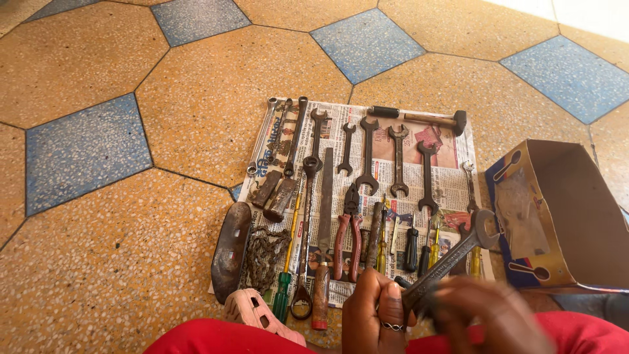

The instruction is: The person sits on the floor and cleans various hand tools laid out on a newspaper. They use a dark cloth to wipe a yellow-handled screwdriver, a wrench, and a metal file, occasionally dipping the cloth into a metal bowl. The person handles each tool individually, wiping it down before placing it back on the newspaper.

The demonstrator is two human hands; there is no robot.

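My left hand, with a ring on one finger, grips the handle end of a large dark adjustable wrench whose jaw points up and right over the newspaper. My right hand is blurred and wraps the same wrench's lower handle beside the left hand. Just beyond my hands, a sheet of newspaper on the floor carries several tools laid in rows: open-ended spanners, red-handled pliers, a flat file and screwdrivers.
A hammer lies across the newspaper's far edge. A rusty chain and a dark curved metal piece rest at its left. An open cardboard box lies on its side at the right. My red-clad legs and a pink sandal are at the bottom.
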